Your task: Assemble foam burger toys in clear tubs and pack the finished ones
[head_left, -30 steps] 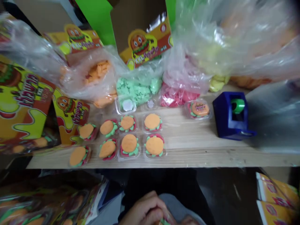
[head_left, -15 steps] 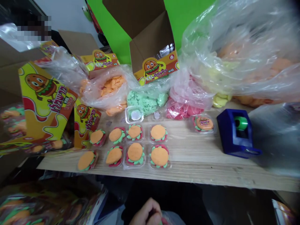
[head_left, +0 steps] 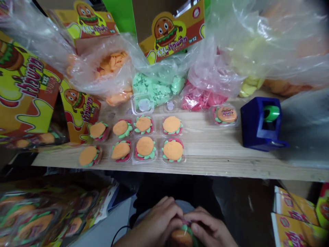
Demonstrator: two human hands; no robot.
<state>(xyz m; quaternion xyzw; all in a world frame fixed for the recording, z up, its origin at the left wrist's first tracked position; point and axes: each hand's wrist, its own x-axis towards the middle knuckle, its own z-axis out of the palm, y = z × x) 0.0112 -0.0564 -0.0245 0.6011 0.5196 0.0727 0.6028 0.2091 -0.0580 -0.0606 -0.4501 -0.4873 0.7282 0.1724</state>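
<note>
The left hand [head_left: 151,223] and the right hand [head_left: 209,228] are positioned below the front edge of the wooden counter [head_left: 210,145], directly in front of the wearer's torso. The fingers [head_left: 197,218] of both hands are together and clamped on a burger-shaped piece [head_left: 182,237], which is held between the hands, below the counter's front edge; a thin pink-red strip is visible at its upper edge, between the fingertips. Eight unlabelled burger-shaped pieces [head_left: 144,146] in clear trays stand in two rows of four on the counter's left half. One labelled burger-shaped piece [head_left: 225,114] in a clear tray sits toward the rear of the counter, right of the rows. An open clear tray [head_left: 142,104] sits at the rear edge, behind the rows. Along the rear of the counter lie plastic bags of orange pieces [head_left: 110,63], green pieces [head_left: 156,87], and red pieces [head_left: 203,99]. A blue tape dispenser [head_left: 257,123] with a green tape roll [head_left: 271,113] stands at the right of the counter. Printed burger-mascot cartons [head_left: 167,34] stand behind and left of the counter. A heap of wrapped burger-shaped pieces [head_left: 33,219] lies below the counter at left.
</note>
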